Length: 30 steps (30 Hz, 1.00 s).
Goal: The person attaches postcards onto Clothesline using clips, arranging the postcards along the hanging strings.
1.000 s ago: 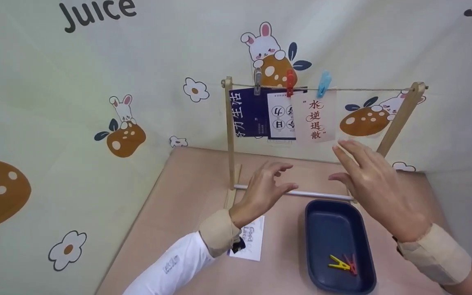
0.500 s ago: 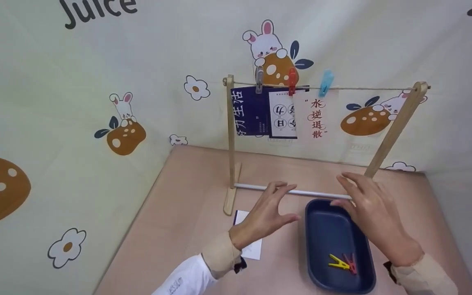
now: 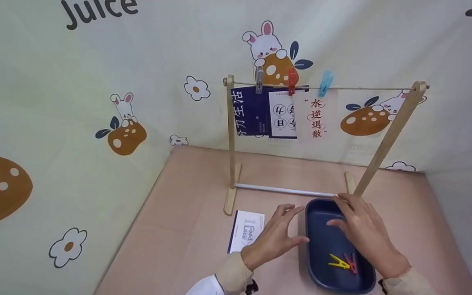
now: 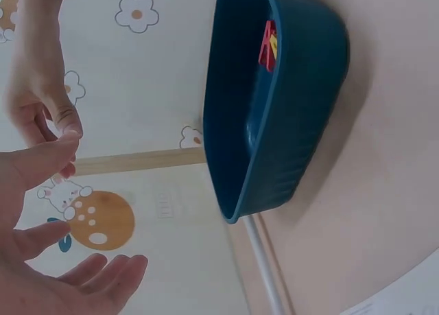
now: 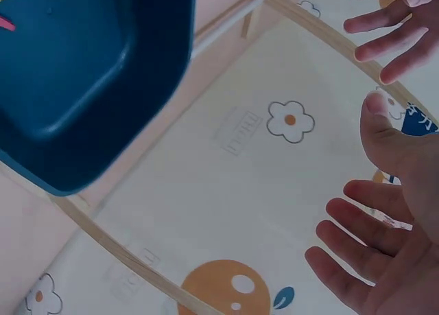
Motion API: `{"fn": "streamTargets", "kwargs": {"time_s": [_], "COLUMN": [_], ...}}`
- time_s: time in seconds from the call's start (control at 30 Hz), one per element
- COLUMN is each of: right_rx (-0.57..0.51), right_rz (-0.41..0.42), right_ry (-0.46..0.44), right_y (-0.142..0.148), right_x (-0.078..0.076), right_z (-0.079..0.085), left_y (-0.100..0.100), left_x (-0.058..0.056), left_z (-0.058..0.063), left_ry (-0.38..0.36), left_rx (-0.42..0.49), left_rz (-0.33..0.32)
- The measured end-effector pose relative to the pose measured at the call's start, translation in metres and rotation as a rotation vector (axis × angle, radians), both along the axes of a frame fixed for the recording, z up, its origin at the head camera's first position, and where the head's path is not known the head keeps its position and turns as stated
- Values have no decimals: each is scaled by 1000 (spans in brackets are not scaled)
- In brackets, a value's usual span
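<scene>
Your hands hold nothing and stand apart: the left hand (image 3: pixel 272 238) hangs with fingers and thumb spread between the card (image 3: pixel 246 229) on the tabletop and the left edge of the tray (image 3: pixel 310 262); the right hand (image 3: pixel 367 234) hovers at the tray's far right side, thumb parted from the fingers. Whether it touches the rim, you cannot confirm from these views. Inside the tray, toward the near end, a yellow clothespin (image 3: pixel 338 262) and a red clothespin (image 3: pixel 353 268) lie against each other. On the string (image 3: pixel 375 88), a grey clip (image 3: pixel 259 80), a red clip (image 3: pixel 291 82) and a blue clip (image 3: pixel 325 83) hold cards that partly overlap. The step in hand appears to be a reach for card or pin. Should you lift the card, slide it by one edge and pinch it without bending. Should you take a pin, part the pair first, then grasp one by its handle ends so that it can be squeezed directly. Clip squarely over card and string together, between the blue clip and the right post (image 3: pixel 387 141); a shallow bite would probably slip. Avoid jolting the frame.
</scene>
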State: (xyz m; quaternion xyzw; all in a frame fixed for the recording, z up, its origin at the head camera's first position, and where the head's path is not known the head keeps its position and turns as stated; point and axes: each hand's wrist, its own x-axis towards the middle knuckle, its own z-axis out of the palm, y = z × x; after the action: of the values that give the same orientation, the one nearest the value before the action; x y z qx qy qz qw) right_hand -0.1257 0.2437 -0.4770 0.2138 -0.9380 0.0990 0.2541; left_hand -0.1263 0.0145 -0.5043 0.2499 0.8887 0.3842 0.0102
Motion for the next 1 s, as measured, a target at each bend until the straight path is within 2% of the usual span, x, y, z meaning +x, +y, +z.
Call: {"fn": "streamTargets", "kwargs": {"time_s": [0.3,0.43,0.67,1.0], "right_rx": [61,75,59,119], "right_rz": [2,-12,-3,-38], "right_ry": [-74,-101,-116,-257], "right_y": [-9,-13,-12,-9], "right_x": [4,5,3,6], "right_z": [-33,-48,-71,-90], "left_y": [4,8,14,16], "left_x": [2,3,7,13], "left_z": [-34,-46,-60,-75], "left_ry": [-129,-144,-189,-212], "left_rx": [-21,-23,12,7], "left_rz": [-20,-36,-89,-126]}}
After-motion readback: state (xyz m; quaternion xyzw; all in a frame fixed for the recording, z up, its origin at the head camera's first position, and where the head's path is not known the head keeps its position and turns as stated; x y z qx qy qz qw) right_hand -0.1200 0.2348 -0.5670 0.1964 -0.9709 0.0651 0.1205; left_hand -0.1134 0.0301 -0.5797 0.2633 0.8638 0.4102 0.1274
